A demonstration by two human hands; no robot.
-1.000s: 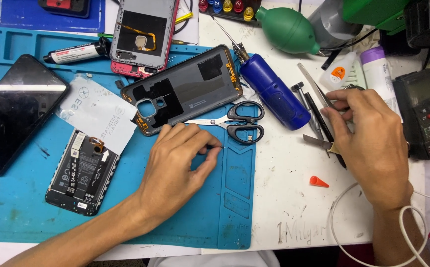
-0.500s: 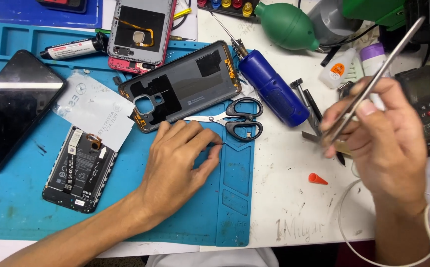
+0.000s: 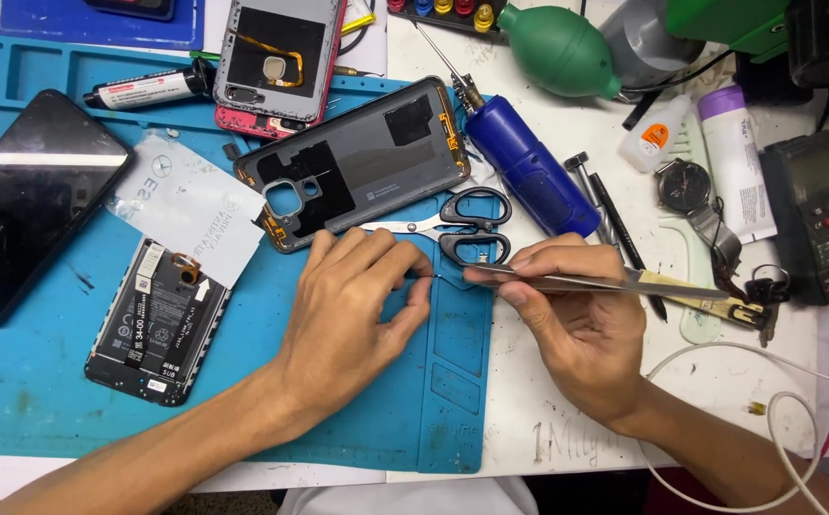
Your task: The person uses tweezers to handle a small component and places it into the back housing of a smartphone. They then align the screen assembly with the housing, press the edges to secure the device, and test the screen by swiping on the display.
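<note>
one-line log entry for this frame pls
left hand: resting on blue mat, pinching something tiny | right hand: holding tweezers, tips at left fingertips | scissors: just beyond, untouched

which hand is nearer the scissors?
Right. The right hand sits just below the scissors handles, holding tweezers; the left hand rests a bit farther off, below the blades.

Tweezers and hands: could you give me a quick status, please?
Right hand grips tweezers, tips at left hand fingertips. Left rests on blue mat. Scissors lie just beyond.
</note>
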